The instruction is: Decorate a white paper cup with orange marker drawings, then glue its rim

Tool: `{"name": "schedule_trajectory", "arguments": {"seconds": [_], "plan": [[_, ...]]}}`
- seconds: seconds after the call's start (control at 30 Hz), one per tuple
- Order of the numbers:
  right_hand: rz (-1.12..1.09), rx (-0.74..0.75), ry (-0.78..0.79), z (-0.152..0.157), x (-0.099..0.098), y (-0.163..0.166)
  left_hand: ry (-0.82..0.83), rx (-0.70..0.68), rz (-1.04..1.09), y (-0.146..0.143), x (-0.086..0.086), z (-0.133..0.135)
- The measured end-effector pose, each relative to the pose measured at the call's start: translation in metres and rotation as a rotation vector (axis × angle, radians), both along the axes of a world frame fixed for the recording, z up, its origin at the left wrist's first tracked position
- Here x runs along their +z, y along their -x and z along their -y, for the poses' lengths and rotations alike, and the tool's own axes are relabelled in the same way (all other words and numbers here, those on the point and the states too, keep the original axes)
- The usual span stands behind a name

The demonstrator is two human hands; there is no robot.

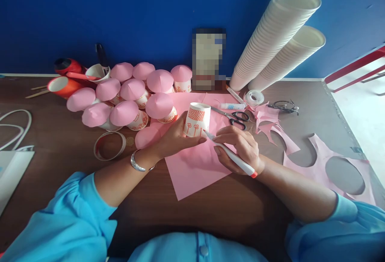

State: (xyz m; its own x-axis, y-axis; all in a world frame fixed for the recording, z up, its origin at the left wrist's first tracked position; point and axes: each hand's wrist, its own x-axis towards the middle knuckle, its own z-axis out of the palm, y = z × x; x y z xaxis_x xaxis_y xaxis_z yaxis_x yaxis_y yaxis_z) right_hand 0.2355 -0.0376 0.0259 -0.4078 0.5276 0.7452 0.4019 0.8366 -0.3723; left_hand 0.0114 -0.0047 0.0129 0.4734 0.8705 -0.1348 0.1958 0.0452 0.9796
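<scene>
My left hand [177,137] is closed around a white paper cup [196,122] held upside down. The cup bears a red cross-hatched window and several red flower stems drawn on its side. In my right hand [239,147] is a white marker [237,161] with a red end, its tip at or very near the cup's lower side. Beneath both hands lies a sheet of pink paper [186,177]. A flat pink paper piece [147,137] lies by my left wrist.
Several cups with pink cone roofs [132,89] stand at back left. Two tall stacks of paper cups [276,33] lean near the blue wall. Scissors [233,117], a glue stick [231,106], clear tape [254,97] and pink scraps [303,169] lie right; a tape roll [110,145] lies left.
</scene>
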Motion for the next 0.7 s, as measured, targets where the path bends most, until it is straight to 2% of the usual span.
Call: {"name": "schedule_trajectory", "arguments": {"seconds": [0.7], "plan": [[0.017, 0.007, 0.003, -0.0001, -0.0025, 0.0006, -0.025, 0.020, -0.034, -0.0029, 0.0013, 0.0010]]}}
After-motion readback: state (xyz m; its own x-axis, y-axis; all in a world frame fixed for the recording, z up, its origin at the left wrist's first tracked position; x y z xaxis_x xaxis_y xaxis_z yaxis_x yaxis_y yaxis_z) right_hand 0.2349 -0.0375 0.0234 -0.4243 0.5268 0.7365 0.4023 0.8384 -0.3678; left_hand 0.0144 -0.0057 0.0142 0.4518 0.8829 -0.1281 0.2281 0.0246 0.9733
